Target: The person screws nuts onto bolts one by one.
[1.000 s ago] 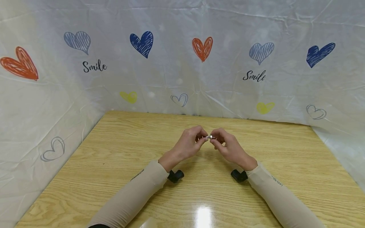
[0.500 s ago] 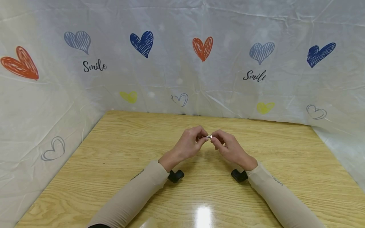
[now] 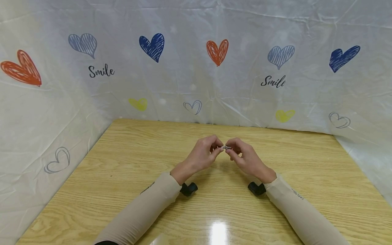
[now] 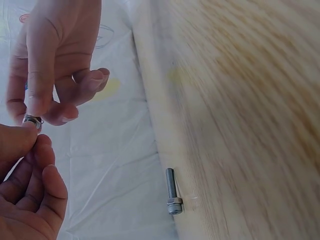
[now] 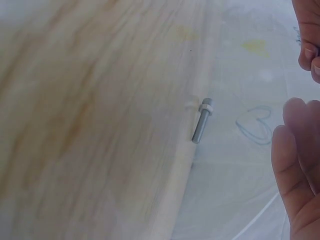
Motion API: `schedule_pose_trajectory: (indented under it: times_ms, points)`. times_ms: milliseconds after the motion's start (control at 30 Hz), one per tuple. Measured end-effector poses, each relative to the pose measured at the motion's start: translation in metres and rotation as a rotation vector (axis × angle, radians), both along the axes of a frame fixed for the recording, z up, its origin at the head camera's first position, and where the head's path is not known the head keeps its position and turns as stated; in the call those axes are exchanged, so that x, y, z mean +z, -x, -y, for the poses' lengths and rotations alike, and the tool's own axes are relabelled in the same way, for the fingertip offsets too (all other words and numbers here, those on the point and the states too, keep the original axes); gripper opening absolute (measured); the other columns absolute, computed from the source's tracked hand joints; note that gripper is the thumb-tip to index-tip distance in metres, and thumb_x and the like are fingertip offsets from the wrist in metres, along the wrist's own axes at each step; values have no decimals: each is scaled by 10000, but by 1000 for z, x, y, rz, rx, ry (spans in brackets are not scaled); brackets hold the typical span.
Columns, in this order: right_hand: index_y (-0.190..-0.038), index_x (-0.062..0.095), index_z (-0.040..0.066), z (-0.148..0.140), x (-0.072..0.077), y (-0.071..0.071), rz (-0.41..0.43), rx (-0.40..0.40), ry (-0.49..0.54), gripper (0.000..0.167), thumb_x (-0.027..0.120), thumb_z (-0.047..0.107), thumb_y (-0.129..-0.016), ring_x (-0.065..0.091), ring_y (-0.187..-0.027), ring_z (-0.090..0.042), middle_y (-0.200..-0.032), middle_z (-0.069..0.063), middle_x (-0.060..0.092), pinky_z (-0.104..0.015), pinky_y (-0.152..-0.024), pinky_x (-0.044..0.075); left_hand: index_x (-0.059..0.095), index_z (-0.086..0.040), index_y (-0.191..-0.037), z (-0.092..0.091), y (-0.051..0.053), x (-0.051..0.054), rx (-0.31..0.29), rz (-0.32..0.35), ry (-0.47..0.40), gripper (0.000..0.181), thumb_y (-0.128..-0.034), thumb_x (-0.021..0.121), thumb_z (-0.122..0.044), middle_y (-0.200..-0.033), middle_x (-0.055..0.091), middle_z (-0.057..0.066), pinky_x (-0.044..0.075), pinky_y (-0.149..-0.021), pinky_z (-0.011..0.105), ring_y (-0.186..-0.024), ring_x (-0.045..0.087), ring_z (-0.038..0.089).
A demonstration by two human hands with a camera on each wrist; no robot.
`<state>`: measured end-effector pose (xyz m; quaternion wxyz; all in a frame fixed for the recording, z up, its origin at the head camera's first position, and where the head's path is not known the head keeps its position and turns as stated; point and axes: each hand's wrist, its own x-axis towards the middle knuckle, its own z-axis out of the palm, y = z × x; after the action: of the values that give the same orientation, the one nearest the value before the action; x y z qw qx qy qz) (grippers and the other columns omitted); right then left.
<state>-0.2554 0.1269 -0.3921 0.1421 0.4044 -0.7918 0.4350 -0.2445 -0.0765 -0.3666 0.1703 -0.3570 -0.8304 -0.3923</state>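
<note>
Between both sets of fingertips, in the head view, is a small metal bolt with a hex nut on it. My left hand pinches the bolt between thumb and fingers. From the other side my right hand has its thumb and fingers at the nut, hiding part of it. The left wrist view shows the nut right between the two thumbs. Another bolt, with a nut close to its head, lies on the table below the hands. The head view does not show that bolt.
The wooden table spreads out around the hands, which are over its far half. A white cloth printed with hearts hangs behind it and on the sides. Black wrist mounts stick out below the wrists.
My right fingers shift slightly to the right along the bolt, then come back, and the nut's bright face has turned. The left hand keeps still.
</note>
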Motion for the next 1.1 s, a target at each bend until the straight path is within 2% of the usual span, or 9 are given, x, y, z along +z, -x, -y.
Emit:
schedule_pose_trajectory:
  times_ms: [167, 333, 467, 600, 667, 767, 933, 1100]
  points:
    - [-1056, 595, 93, -1, 0, 0, 21, -18, -27, 103, 515, 118, -996, 573, -612, -221, -803, -43, 610, -303, -562, 473, 621, -79, -918, -1, -1, 0, -2, -5, -3, 62, -896, 661, -37, -825, 625, -12, 467, -625, 223, -676, 529, 69]
    - [-998, 623, 71, -1, 0, -1, 45, -29, -44, 172, 465, 134, -1020, 582, -636, -238, -834, -101, 606, -305, -593, 480, 623, -78, -922, -2, -1, -1, -5, -12, 1, 65, -895, 661, -32, -831, 625, -9, 472, -624, 228, -678, 531, 70]
    - [-1072, 602, 92, -1, 0, -1, 63, -27, -44, 146, 480, 147, -1016, 571, -637, -190, -848, -76, 608, -302, -585, 472, 620, -78, -919, -1, -1, -1, 2, 3, 1, 64, -895, 662, -35, -828, 623, -12, 471, -625, 229, -678, 530, 71]
    - [-1149, 548, 55, -1, -1, 0, 25, -19, -23, 186, 565, 113, -972, 574, -656, -125, -893, -29, 630, -277, -582, 477, 617, -78, -917, -1, -1, -1, 11, 6, 1, 67, -895, 663, -36, -828, 625, -12, 465, -620, 218, -677, 535, 74]
    - [-1152, 532, 34, 0, -1, 0, 3, -7, -2, 215, 593, 79, -951, 592, -653, -150, -922, -59, 642, -266, -576, 484, 616, -78, -914, -1, -1, 0, 10, 2, -1, 70, -892, 665, -34, -826, 626, -9, 464, -615, 214, -673, 537, 80]
    - [-1133, 533, 53, 0, -1, 0, -13, 14, 21, 197, 589, 42, -945, 594, -613, -221, -880, -103, 631, -268, -541, 479, 617, -76, -912, -1, 0, -1, 8, -5, 1, 72, -889, 669, -32, -820, 625, -10, 460, -611, 213, -669, 532, 78]
    - [-1118, 545, 101, 0, -1, 0, 4, 18, 12, 167, 556, 43, -962, 576, -594, -246, -853, -68, 612, -276, -533, 471, 618, -77, -912, -1, 0, -1, 6, -12, 5, 70, -890, 669, -35, -812, 621, -14, 452, -608, 209, -667, 517, 68]
    - [-1095, 569, 98, -1, -1, -1, 49, 1, -8, 116, 524, 100, -988, 577, -614, -258, -856, -116, 629, -320, -558, 477, 621, -73, -917, -1, -1, -1, 1, -18, 4, 61, -893, 667, -41, -815, 623, -12, 456, -609, 207, -666, 520, 63]
